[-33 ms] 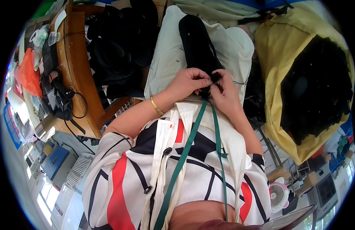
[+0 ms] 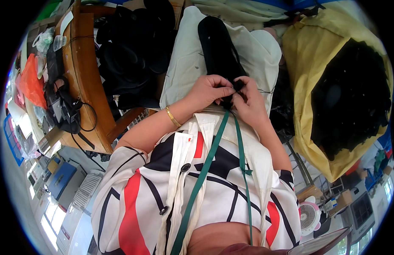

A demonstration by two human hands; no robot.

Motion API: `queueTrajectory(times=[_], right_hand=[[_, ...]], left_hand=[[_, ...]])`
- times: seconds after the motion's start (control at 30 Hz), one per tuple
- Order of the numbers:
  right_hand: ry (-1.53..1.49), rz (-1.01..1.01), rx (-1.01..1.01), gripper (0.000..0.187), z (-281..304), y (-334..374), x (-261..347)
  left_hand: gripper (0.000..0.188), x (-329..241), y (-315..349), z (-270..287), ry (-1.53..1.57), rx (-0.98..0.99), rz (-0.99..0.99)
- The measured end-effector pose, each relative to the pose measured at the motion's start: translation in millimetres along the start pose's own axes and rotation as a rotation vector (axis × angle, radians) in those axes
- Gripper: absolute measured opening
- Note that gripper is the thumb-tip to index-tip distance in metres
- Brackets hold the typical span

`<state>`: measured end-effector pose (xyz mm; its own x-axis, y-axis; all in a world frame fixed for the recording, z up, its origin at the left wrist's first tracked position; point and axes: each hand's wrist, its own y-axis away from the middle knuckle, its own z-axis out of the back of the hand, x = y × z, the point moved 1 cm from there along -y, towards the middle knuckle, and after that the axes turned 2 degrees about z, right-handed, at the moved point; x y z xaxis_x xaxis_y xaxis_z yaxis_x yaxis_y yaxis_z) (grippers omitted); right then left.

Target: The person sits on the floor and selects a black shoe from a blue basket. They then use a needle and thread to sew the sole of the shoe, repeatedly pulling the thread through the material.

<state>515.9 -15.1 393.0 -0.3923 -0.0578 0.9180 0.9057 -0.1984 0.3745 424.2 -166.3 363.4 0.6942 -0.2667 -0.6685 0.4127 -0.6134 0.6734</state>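
Observation:
A long black fabric piece [image 2: 219, 49] with a rounded far end lies across the white cloth [image 2: 182, 70] over my lap. Its near end is between my two hands. My left hand [image 2: 209, 92] pinches the black fabric with thumb and forefinger, the other fingers curled under. Close beside it on the right, my right hand [image 2: 250, 101] is closed with its fingertips on the same dark bunched end. The fingertips of both hands nearly meet there, and the fine detail between them is too dark to make out. A green ribbon [image 2: 213, 146] hangs down just below the hands.
To the right stands a yellow sack [image 2: 301, 97], open, full of black pieces [image 2: 350, 93]. On the left is a wooden table edge [image 2: 84, 76] with black fabric pieces [image 2: 124, 59] heaped beside it. A small pink-and-white fan [image 2: 308, 216] is at the lower right.

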Motion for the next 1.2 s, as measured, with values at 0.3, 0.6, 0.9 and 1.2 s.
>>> queueTrajectory(times=[0.3, 0.6, 0.9, 1.2], right_hand=[[0.682, 0.418, 0.108, 0.033, 50.4, -35.8, 24.6], [0.169, 0.37, 0.029, 0.016, -2.5, -37.8, -37.9], [0.354, 0.475, -0.056, 0.011, 4.7, -32.4, 4.4], [0.265, 0.745, -0.241, 0.005, -12.8, -37.0, 31.9]], left_hand=[[0.013, 0.0, 6.1, 2.6, -0.038, 0.086, -0.005], [0.013, -37.5, 11.8, 25.4, -0.261, 0.043, -0.07], [0.013, -25.0, 9.6, 28.4, -0.401, -0.017, -0.132], [0.014, -15.0, 8.8, 28.4, -0.606, -0.021, -0.31]])
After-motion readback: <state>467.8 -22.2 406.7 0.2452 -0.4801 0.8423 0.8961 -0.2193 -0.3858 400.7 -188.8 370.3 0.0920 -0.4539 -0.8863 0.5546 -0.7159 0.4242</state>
